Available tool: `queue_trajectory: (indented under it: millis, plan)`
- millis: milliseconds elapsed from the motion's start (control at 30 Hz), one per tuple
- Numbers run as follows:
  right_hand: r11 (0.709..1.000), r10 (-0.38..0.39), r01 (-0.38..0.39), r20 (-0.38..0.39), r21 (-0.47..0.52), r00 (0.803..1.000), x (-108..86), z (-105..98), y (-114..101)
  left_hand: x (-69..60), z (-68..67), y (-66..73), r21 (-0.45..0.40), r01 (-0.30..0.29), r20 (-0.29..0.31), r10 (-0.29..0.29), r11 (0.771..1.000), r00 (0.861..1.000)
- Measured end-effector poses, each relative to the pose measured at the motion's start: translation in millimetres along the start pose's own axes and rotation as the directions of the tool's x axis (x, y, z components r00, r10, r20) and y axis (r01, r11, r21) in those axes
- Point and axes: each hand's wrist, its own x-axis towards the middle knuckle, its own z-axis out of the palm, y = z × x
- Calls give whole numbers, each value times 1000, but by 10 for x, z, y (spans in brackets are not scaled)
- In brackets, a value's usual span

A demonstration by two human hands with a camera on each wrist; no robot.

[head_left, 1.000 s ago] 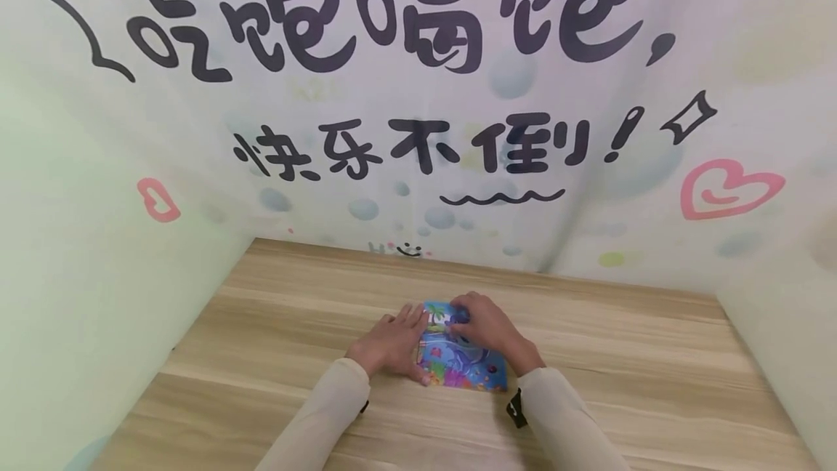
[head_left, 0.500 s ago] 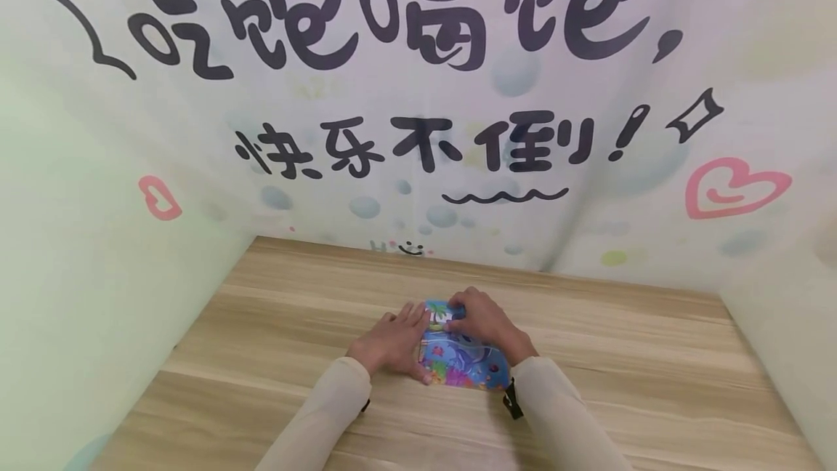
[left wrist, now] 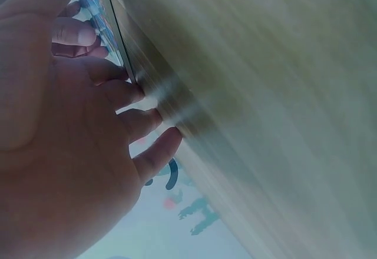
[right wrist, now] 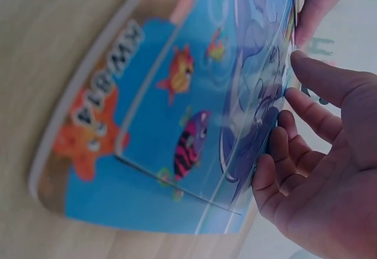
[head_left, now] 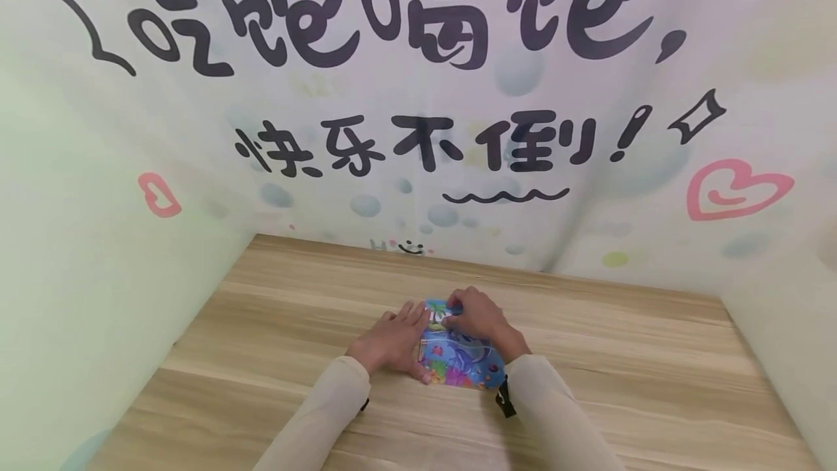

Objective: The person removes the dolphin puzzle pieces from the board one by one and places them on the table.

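Note:
A jigsaw puzzle board (head_left: 458, 360) with a sea scene lies flat on the table. A dolphin, fish, a starfish and the code KW-814 show on the puzzle board (right wrist: 177, 123) in the right wrist view. Along its left edge rests my left hand (head_left: 392, 340), fingers extended and thumb at the near corner. The fingertips of the left hand (left wrist: 76, 129) meet the tabletop in the left wrist view. My right hand (head_left: 484, 320) touches the far part of the picture with bent fingers. Whether the right hand (right wrist: 347, 170) pinches a loose piece is hidden.
The wood-grain table (head_left: 281, 325) reaches back to a white wall cloth (head_left: 366, 107) with black lettering and hearts. Another pale wall (head_left: 72, 260) borders the left side. Black straps (head_left: 506, 400) show at the wrists.
My right hand has shifted slightly left over the far part of the puzzle, and its forearm has moved left too. The left hand and the board stay nearly where they were.

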Motion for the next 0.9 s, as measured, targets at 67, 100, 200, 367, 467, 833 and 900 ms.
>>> queue_trajectory:
  millis: [67,100,200,367,467,833,900]
  plan:
    - [1000,-8,8,-5,-8,1000,-2,0,-11,-1,4,-3,-2,1,0,-1,1000,1000]
    - [1000,-10,10,-8,-13,1000,-4,-2,-16,-2,6,-3,-1,0,-2,0,1000,1000]
    - [1000,-1,1,-11,-20,1000,-7,0,-34,-6,11,-2,-19,4,0,-4,1000,1000]
    - [1000,6,-6,-12,-13,1000,1,9,-45,-10,8,4,-49,17,6,-17,999,1000]
    - [1000,6,-6,-11,-17,1000,7,12,-46,-12,1,11,-54,19,3,-19,998,1000]
    - [1000,-15,15,-13,-2,1000,24,23,-56,-10,-4,17,-43,14,-4,-14,999,1000]
    - [1000,0,0,-11,-6,1000,11,28,-65,-9,-9,21,-43,11,-2,-11,999,1000]
